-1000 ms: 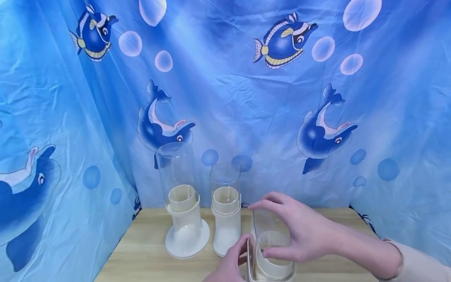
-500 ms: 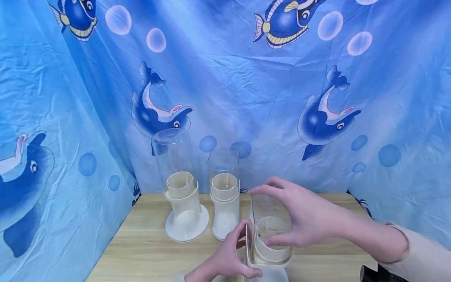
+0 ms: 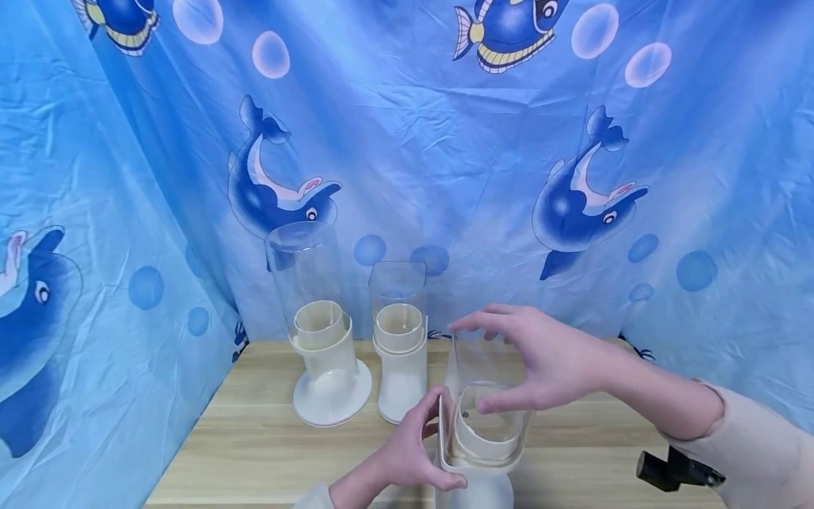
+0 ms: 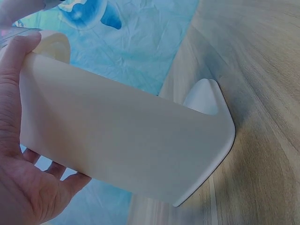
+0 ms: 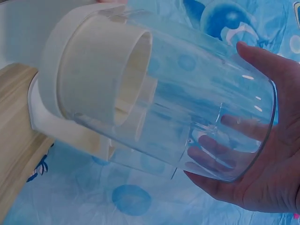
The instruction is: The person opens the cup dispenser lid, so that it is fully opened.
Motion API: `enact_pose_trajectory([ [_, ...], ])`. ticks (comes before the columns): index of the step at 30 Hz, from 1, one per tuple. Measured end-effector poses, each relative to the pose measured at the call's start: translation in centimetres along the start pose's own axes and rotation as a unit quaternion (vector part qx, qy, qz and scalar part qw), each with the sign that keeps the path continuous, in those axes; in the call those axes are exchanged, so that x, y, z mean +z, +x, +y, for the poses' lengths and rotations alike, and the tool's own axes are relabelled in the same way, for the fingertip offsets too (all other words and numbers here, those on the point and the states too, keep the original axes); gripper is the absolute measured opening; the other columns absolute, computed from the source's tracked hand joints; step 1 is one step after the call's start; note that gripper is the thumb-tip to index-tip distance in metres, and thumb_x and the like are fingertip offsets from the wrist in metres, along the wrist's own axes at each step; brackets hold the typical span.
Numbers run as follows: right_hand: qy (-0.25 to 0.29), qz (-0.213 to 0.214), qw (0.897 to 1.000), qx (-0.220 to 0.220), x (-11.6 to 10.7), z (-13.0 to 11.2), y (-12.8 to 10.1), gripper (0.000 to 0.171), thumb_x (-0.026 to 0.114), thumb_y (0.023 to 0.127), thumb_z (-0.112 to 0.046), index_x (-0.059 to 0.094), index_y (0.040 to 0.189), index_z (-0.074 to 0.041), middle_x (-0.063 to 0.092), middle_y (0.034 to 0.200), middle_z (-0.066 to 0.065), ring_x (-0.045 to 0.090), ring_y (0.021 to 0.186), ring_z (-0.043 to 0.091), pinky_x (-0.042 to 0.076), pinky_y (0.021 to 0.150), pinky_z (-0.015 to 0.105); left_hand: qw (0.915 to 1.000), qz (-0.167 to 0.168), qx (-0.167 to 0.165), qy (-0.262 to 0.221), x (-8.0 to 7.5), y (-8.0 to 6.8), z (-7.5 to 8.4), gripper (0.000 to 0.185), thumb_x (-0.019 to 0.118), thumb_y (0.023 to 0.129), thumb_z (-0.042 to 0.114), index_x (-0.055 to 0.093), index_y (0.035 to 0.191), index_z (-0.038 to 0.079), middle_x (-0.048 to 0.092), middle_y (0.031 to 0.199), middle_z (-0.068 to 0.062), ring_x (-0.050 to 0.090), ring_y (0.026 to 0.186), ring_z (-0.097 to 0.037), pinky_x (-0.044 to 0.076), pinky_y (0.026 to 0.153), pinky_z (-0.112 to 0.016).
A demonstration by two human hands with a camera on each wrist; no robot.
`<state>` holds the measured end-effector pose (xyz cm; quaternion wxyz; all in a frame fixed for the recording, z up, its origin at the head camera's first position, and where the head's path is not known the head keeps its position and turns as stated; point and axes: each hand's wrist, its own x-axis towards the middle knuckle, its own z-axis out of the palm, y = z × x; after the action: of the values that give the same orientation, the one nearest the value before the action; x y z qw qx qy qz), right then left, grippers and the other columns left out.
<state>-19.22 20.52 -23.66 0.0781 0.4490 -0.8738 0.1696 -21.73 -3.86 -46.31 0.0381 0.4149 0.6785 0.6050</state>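
Item in hand: dispenser (image 3: 483, 438), cream base with a clear tube (image 3: 488, 367) rising from its collar. I am seeing it standing upright at the table's (image 3: 254, 452) near edge, at about 6 o'clock in the head view, long axis vertical, the tube's open mouth pointing up.

Left hand (image 3: 413, 452): I am gripping the cream base from its 9 o'clock side, thumb along one edge and fingers curled round the flat wall; the left wrist view is showing the base's foot (image 4: 206, 98) resting on the wood.

Right hand (image 3: 540, 364): I am clasping the clear tube near its top from the 3 o'clock side, thumb in front, fingers wrapped behind and showing through the plastic (image 5: 225, 140).

Neighbours: a second dispenser (image 3: 400, 353) with a squarish tube is standing just beyond at 11 o'clock, close to the held one. A third, round-footed dispenser (image 3: 324, 346) is standing beside that, further toward 10 o'clock. Both are upright.

Backdrop: blue curtain (image 3: 445, 155) printed with dolphins, fish and bubbles, hanging behind and to the left.
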Motion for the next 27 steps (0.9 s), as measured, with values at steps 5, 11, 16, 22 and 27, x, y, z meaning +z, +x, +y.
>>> enact_pose_trajectory([
  [5, -0.002, 0.015, 1.000, 0.006, -0.8, -0.2, 0.2, 0.082, 0.091, 0.079, -0.053, 0.056, 0.150, -0.030, 0.064, 0.143, -0.013, 0.067, 0.113, 0.012, 0.060, 0.089, 0.034, 0.9993, 0.000, -0.037, 0.001, 0.0, 0.1, 0.2, 0.092, 0.100, 0.063, 0.011, 0.046, 0.137, 0.022, 0.066, 0.131, -0.013, 0.064, 0.128, -0.014, 0.056, 0.107, -0.032],
  [11, 0.003, 0.053, 0.998, 0.031, -3.5, 0.2, -0.5, 0.082, 0.094, 0.078, -0.047, 0.057, 0.149, -0.028, 0.066, 0.143, -0.011, 0.068, 0.111, 0.008, 0.062, 0.089, 0.036, 0.9993, -0.002, -0.038, 0.003, -0.1, 0.0, 0.0, 0.105, 0.099, 0.063, 0.009, 0.043, 0.151, 0.024, 0.066, 0.139, -0.010, 0.062, 0.132, -0.016, 0.053, 0.111, -0.032],
  [16, 0.001, 0.095, 0.992, 0.083, -6.4, 1.2, -1.7, 0.077, 0.093, 0.082, -0.036, 0.057, 0.150, -0.030, 0.070, 0.137, -0.001, 0.068, 0.108, 0.011, 0.063, 0.085, 0.031, 0.9991, -0.002, -0.041, -0.002, -0.1, 0.0, 0.2, 0.106, 0.098, 0.063, 0.009, 0.042, 0.152, 0.024, 0.065, 0.139, -0.012, 0.063, 0.132, -0.022, 0.054, 0.110, -0.032],
  [22, -0.026, 0.109, 0.960, 0.257, -8.9, 3.9, -3.1, 0.072, 0.083, 0.091, -0.042, 0.053, 0.154, -0.025, 0.065, 0.137, 0.016, 0.066, 0.114, 0.032, 0.059, 0.073, 0.028, 0.9986, -0.005, -0.053, -0.004, -0.2, 0.0, 0.5, 0.107, 0.098, 0.062, 0.009, 0.042, 0.152, 0.025, 0.064, 0.141, -0.016, 0.062, 0.132, -0.023, 0.052, 0.110, -0.033],
  [27, -0.056, 0.091, 0.932, 0.346, -9.0, 7.0, -4.0, 0.084, 0.072, 0.095, -0.060, 0.046, 0.157, -0.010, 0.057, 0.144, 0.031, 0.063, 0.120, 0.049, 0.061, 0.076, 0.052, 0.9985, -0.004, -0.054, -0.005, -0.1, -0.2, 0.4, 0.108, 0.098, 0.062, 0.008, 0.041, 0.152, 0.024, 0.063, 0.140, -0.020, 0.062, 0.130, -0.016, 0.052, 0.110, -0.033],
])
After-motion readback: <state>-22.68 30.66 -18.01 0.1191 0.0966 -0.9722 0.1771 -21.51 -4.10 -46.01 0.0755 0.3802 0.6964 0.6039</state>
